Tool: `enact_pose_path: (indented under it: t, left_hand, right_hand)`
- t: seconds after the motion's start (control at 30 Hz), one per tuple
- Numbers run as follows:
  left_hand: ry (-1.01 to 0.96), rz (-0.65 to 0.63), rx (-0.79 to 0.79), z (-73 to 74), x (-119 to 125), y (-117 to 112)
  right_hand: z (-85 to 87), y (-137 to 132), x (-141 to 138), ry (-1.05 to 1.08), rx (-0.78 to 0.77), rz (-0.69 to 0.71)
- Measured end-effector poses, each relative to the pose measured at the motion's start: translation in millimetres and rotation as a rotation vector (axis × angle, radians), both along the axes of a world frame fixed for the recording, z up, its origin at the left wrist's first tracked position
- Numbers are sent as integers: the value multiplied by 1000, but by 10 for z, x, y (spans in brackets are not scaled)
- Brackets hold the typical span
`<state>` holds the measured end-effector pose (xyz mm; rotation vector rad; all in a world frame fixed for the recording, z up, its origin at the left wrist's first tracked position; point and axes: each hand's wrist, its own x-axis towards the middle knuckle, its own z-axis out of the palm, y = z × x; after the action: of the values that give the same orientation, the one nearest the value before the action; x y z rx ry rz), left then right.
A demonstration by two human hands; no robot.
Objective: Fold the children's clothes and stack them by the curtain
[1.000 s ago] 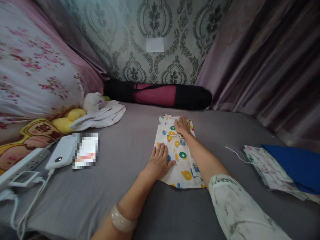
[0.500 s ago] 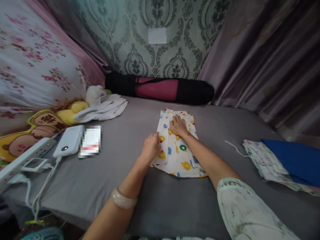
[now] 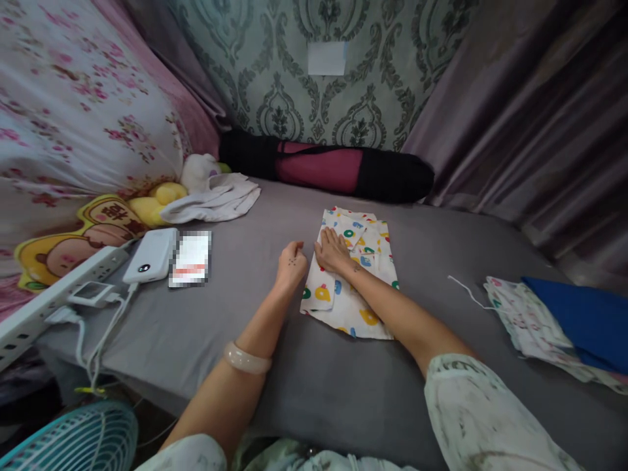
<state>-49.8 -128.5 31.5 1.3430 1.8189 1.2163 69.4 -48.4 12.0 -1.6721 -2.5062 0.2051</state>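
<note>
A white shirt (image 3: 350, 311) with yellow, blue and green prints lies on the grey sheet, its sides folded inward. My right hand (image 3: 333, 252) rests flat on its upper left part, fingers stretched toward the wall. Just off the shirt's left edge, my left hand (image 3: 292, 267) is loosely curled, its back toward me and no cloth visible in it. My right forearm covers part of the shirt's right side.
Folded clothes with a blue piece (image 3: 579, 320) on top lie at the right. On the left are a power bank (image 3: 151, 255), a power strip (image 3: 63, 304) with cables and several plush toys. A long black and red bag (image 3: 318, 167) lies along the wall. A fan (image 3: 83, 438) stands lower left.
My left hand has let go of the shirt's left edge and moved away from it. My right hand has slid left across the shirt, whose left side now lies folded in. The view has shifted.
</note>
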Motion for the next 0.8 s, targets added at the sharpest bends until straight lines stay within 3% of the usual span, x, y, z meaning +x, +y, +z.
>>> enact_pose_path:
  t: [0.1, 0.23, 0.4, 0.53, 0.67, 0.8]
  left_hand:
    - [-32, 31, 0, -25, -24, 26]
    - [-55, 50, -12, -32, -55, 42]
    - [-91, 70, 14, -39, -83, 51]
    - [-80, 64, 11, -53, -92, 64]
    - [-79, 62, 10, -53, -91, 66]
    - [-96, 63, 10, -45, -103, 64]
  right_hand:
    - [-33, 4, -2, -5, -13, -8]
    - [43, -38, -4, -26, -8, -15]
    - [132, -340, -50, -9, 64, 47]
    - [78, -571, -85, -23, 38, 89]
    - [12, -634, -111, -17, 11, 61]
    - [69, -660, -97, 10, 11, 71]
